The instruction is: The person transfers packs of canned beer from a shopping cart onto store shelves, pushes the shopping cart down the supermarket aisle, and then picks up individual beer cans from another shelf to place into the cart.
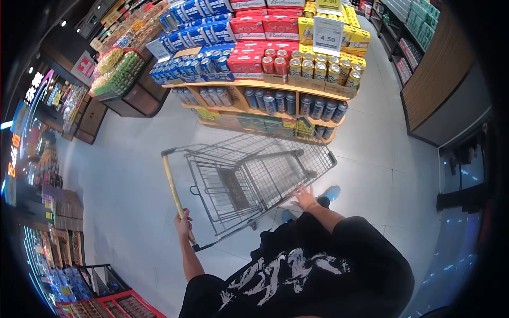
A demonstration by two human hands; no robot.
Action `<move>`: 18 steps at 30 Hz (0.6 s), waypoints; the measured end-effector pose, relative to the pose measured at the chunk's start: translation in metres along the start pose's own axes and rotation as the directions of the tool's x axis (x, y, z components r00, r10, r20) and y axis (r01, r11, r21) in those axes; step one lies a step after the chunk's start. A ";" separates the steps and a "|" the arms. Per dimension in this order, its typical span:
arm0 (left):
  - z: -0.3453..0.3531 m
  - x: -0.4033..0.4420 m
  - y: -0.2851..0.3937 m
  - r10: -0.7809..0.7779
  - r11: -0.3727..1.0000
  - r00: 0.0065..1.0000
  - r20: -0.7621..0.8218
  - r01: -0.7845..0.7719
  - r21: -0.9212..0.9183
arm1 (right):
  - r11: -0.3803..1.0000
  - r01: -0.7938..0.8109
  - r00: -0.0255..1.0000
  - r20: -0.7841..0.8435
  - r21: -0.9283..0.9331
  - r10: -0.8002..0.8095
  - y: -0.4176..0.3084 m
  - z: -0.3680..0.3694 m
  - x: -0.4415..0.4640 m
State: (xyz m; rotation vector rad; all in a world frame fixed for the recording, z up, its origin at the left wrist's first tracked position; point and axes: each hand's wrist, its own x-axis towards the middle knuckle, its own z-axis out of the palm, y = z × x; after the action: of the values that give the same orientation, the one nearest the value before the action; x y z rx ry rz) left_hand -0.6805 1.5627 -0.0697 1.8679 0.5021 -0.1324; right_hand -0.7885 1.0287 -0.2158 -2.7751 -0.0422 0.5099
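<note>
Fingers of my left hand (183, 223) are wrapped round the yellow handle (174, 183) of the shopping cart (234, 188), while those of my right hand (305, 199) fan out wide at the cart's near side, though I can't tell how firmly they touch it. The cart stands on the pale tiled floor (371, 180), right between me and the wooden display stand (254, 82), handle to my left, nose to my right, a blue shoe (333, 193) near it! Up on that stand: blue cartons (209, 34), red Budweiser boxes (249, 29) and yellow cans (319, 71).
</note>
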 end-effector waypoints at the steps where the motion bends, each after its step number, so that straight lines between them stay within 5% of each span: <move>1: 0.009 0.009 0.007 0.000 1.000 1.000 0.029 0.000 0.009 | 0.999 -0.048 0.996 -0.080 -0.024 0.046 0.017 -0.010 -0.017; 4: 0.034 0.027 0.030 0.020 1.000 0.995 0.095 -0.021 0.014 | 0.897 -0.441 0.890 -0.112 0.043 0.443 0.051 -0.030 -0.056; 12: 0.104 0.071 0.076 0.139 0.988 0.945 0.296 -0.151 0.020 | 0.806 -0.469 0.840 -0.100 0.361 0.534 0.093 -0.027 -0.113; 18: 0.159 0.105 0.094 0.171 0.983 0.896 0.410 -0.183 -0.010 | 0.818 -0.451 0.841 -0.136 0.357 0.523 0.125 -0.007 -0.134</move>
State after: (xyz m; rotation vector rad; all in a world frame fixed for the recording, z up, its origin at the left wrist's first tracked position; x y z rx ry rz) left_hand -0.5232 1.4199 -0.0782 1.8377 0.0390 -0.4021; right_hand -0.9149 0.8962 -0.2032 -2.4879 0.7641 0.2728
